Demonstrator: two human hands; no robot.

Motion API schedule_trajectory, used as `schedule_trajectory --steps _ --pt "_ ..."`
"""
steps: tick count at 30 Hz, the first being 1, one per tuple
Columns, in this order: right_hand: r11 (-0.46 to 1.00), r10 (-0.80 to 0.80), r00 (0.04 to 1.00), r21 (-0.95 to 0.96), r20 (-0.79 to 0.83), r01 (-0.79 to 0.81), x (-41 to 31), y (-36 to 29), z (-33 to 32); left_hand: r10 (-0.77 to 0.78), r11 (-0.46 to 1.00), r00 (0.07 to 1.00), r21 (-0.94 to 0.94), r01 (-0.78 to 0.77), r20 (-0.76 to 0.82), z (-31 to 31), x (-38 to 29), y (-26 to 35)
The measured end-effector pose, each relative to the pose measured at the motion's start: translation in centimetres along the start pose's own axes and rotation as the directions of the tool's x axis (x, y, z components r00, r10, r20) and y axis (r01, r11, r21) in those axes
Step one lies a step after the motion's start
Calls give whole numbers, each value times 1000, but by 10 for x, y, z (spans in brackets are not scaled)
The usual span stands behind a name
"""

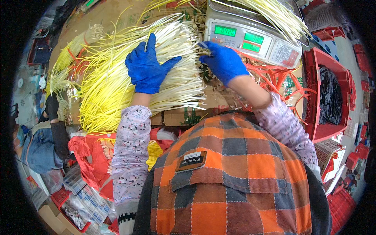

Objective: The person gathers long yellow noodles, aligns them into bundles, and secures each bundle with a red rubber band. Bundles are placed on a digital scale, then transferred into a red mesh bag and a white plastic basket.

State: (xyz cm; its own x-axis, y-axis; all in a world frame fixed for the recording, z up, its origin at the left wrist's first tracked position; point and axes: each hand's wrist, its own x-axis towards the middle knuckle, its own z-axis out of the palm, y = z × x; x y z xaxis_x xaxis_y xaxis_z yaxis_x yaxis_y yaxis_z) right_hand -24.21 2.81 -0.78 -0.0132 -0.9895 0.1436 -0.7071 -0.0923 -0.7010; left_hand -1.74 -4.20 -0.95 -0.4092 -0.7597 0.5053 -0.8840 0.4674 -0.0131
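Observation:
A wide heap of yellow chives with pale stems [176, 73] lies across the cardboard-covered table, its yellow leaves to the left and its stem ends to the right. My left hand [151, 66], in a blue glove, rests over the stems with fingers and thumb spread, holding nothing. At the stem ends is my right hand [224, 61], also blue-gloved, with its fingers bent; whether it pinches a stem I cannot tell. Beyond it, a digital scale [239, 41] with lit green displays carries a bunch of chives [276, 17] on its pan. Red ties [271, 77] lie below the scale.
Tied chive bunches [85, 38] lie at the table's far left, near another person's dark-gloved hand [52, 107]. A red crate [315, 129] with a black plastic bag [330, 94] stands at the right. Red bags [85, 152] with chives sit below the table edge.

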Motion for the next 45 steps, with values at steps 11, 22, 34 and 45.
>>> schedule_trajectory --steps 11,22,34,45 --pt "962 255 961 69 102 -263 22 11 13 51 997 993 58 -45 -111 15 -5 -8" --pt "976 204 978 -80 36 -201 -52 14 -50 -73 996 982 -36 80 174 -12 1 -5" --pt "888 322 895 231 310 -399 -105 3 -55 92 993 933 -104 -59 348 -39 -86 24" --pt "999 17 951 22 309 -26 -108 1 -39 53 996 994 60 -59 94 2 -39 5"
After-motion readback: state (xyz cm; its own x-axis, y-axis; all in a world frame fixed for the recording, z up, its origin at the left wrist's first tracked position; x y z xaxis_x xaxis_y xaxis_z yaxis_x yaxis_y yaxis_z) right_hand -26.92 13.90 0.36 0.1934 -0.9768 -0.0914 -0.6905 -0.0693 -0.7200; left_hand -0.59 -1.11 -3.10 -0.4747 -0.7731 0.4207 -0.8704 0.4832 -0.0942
